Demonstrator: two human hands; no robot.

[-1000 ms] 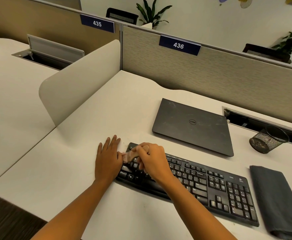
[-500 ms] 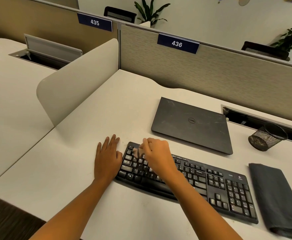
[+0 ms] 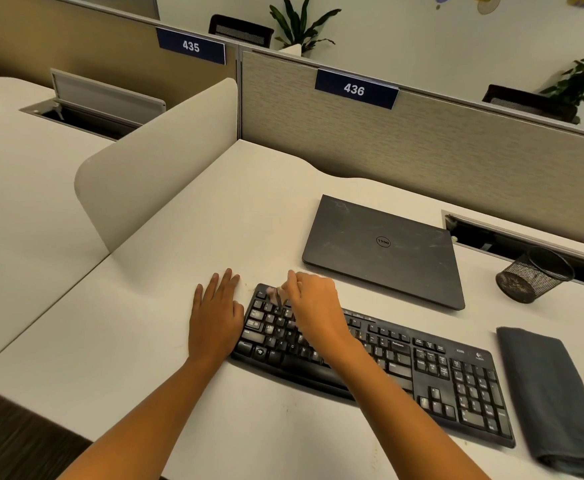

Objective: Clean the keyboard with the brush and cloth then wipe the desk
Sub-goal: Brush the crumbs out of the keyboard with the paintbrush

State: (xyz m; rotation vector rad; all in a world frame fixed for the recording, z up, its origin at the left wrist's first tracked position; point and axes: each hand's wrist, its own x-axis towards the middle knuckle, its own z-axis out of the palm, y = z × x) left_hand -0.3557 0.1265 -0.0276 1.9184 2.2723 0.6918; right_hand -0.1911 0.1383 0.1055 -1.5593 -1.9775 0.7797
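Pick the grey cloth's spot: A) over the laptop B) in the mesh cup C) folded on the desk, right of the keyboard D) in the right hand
C: the grey cloth lies folded on the desk right of the keyboard; the right hand grips the brush.

Can't resolve the brush (image 3: 278,296): motion-blurred, mostly buried under the right hand (image 3: 314,306). No view of the keyboard (image 3: 422,368) keys beneath that hand and wrist; can't read most legends, too small. Lose the cloth (image 3: 553,393) near end at the bottom-right corner.
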